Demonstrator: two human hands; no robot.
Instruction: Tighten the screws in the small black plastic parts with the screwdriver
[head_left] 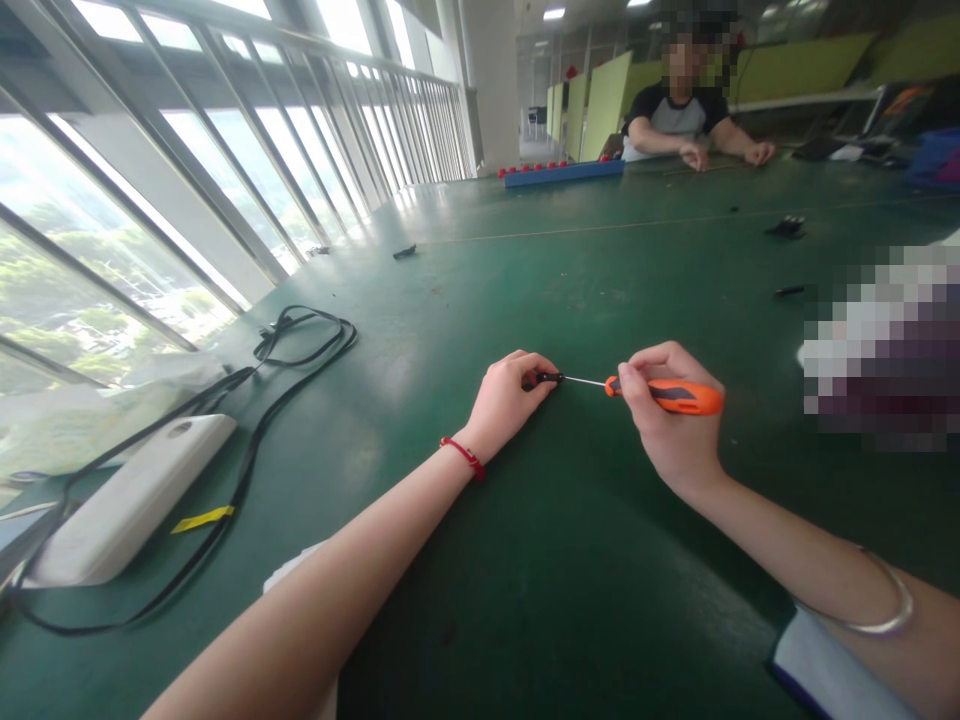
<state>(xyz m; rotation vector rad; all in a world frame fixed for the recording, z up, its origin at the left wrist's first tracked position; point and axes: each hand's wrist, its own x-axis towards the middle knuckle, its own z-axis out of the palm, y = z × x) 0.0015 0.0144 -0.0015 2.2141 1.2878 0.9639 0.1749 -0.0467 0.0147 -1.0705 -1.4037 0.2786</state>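
Note:
My left hand (510, 392) rests on the green tabletop (480, 300), its fingers closed round a small black part (552, 377). Only one end of that part shows past the fingertips; its kind I cannot make out. In my right hand (675, 425) is a screwdriver (686, 397) with an orange and black handle, gripped between thumb and fingers. The thin metal shaft points left, and its tip meets the end of the black part, or comes very close to it.
On the left lie a white elongated box (142, 500), looped black cable (300, 335) and a yellow strip (202, 519). A blue bar with red knobs (562, 174) stands at the far edge, near a seated person (679, 115). Small black pieces (786, 227) are scattered farther off. Metal railing (337, 120) runs along the left.

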